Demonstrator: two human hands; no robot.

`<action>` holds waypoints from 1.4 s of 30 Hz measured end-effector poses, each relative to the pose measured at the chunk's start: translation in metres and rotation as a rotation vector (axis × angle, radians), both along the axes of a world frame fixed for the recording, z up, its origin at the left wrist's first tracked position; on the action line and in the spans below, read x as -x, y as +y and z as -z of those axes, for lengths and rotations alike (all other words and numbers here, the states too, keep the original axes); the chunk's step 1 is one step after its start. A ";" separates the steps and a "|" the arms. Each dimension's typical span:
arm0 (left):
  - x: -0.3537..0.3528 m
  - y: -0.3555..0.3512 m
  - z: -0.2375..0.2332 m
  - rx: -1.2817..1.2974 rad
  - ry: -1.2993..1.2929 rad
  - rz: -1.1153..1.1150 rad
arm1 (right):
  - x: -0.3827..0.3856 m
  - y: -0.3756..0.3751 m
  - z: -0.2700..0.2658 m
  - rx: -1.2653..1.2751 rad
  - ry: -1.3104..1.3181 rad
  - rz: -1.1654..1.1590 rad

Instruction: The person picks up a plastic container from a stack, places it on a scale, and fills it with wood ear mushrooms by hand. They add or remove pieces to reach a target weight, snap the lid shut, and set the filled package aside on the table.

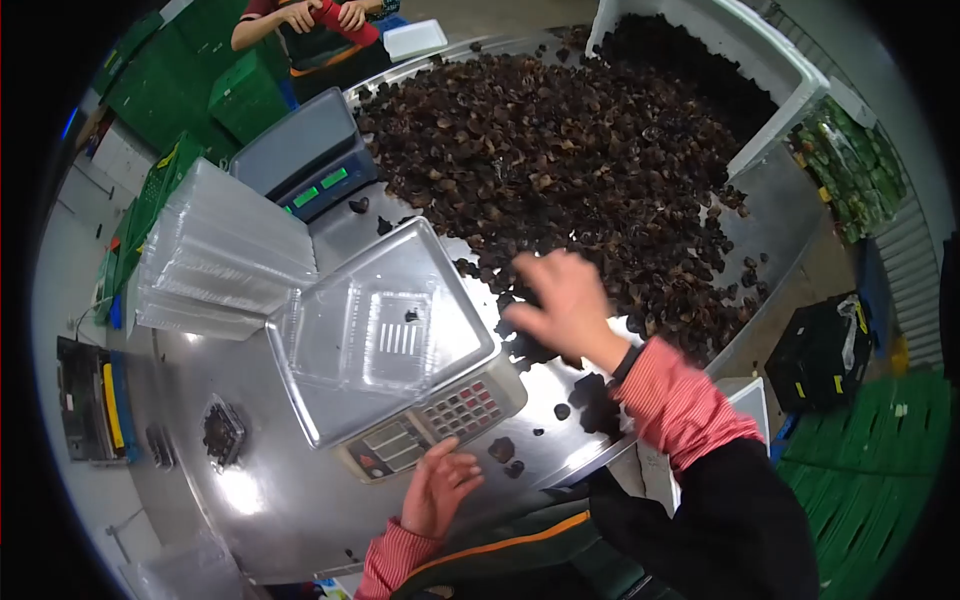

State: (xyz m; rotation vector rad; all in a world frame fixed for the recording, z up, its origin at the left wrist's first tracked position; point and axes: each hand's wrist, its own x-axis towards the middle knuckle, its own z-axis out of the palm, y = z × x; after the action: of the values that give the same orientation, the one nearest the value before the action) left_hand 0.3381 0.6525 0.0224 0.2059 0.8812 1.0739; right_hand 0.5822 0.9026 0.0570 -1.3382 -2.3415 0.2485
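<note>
My right hand [565, 305] is over the near edge of a large heap of dark brown, leaf-like mushrooms [560, 160]. Its thumb and fingers are apart, and nothing shows between them. A digital scale [468, 408] with a metal pan stands left of that hand. On the pan lies an opened clear plastic clamshell box [352, 335] with one small dark bit in it. My left hand [440, 488] is just in front of the scale's keypad, its fingers loosely bent and holding nothing. Loose mushroom pieces [502, 450] lie to its right.
Stacked clear boxes [225, 250] stand left of the scale, near a second scale [305, 150]. A filled box [222, 432] sits on the steel table [300, 510]. A white foam bin [790, 85] is at far right. Across the table, a person's hands hold a red object [345, 20].
</note>
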 end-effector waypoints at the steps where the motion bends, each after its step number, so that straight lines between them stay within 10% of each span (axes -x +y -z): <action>1: -0.017 0.011 -0.002 0.013 0.031 0.038 | -0.030 0.023 0.012 -0.003 -0.049 0.084; 7: -0.084 0.067 0.000 -0.087 0.163 0.177 | -0.101 0.106 0.067 0.061 -0.211 0.265; 15: -0.111 0.124 0.011 -0.172 0.500 0.316 | -0.099 -0.022 0.072 0.151 -0.191 -0.109; 27: -0.160 0.194 0.018 -0.612 1.875 0.664 | -0.148 0.018 0.046 0.277 -0.464 0.120; 42: -0.185 0.215 0.052 -0.466 1.171 0.252 | -0.113 0.011 0.085 0.809 0.672 0.062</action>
State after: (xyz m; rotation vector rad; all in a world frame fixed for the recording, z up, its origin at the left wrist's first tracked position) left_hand 0.5235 0.8675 -0.0299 1.3963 1.5565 0.8546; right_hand 0.6953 0.9136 -0.0285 -1.3358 -1.6477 1.4841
